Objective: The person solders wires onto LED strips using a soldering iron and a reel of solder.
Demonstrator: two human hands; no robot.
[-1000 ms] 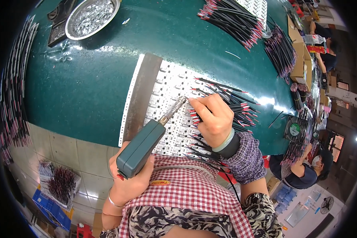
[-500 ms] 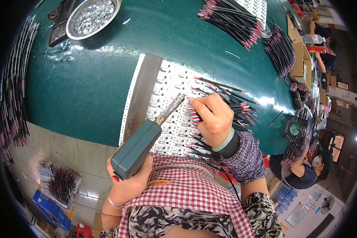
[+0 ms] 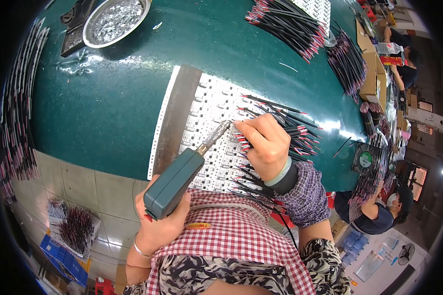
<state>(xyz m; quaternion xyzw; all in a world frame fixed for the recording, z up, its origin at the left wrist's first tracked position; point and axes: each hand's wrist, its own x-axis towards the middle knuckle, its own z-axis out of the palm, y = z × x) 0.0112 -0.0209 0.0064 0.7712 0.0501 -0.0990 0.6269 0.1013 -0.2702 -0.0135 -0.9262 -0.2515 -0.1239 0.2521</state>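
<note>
My left hand (image 3: 163, 223) is wrapped round the body of a dark green soldering gun (image 3: 174, 184). Its metal tip (image 3: 224, 127) slants up and right, down at the white circuit board sheet (image 3: 214, 105), close to my right fingertips. My right hand (image 3: 267, 147) is closed in a pinch over the sheet's right part; what the fingertips hold is hidden. Black wires with red ends (image 3: 300, 140) come out from under and beside this hand, several lying with their ends on the boards. A flat dark metal bar (image 3: 179, 113) lies along the sheet's left side.
On the green table (image 3: 98, 123) stands a round metal bowl (image 3: 140, 24) of silvery scraps at the far left. Wire bundles (image 3: 290, 29) lie at the far right, more wires (image 3: 19, 108) along the left. Co-workers (image 3: 379, 211) sit on the right, near a cardboard box (image 3: 374, 76).
The soldering gun and my left hand have shifted slightly up and to the right, its tip dipping a little lower. My right hand stays pinched in nearly the same spot.
</note>
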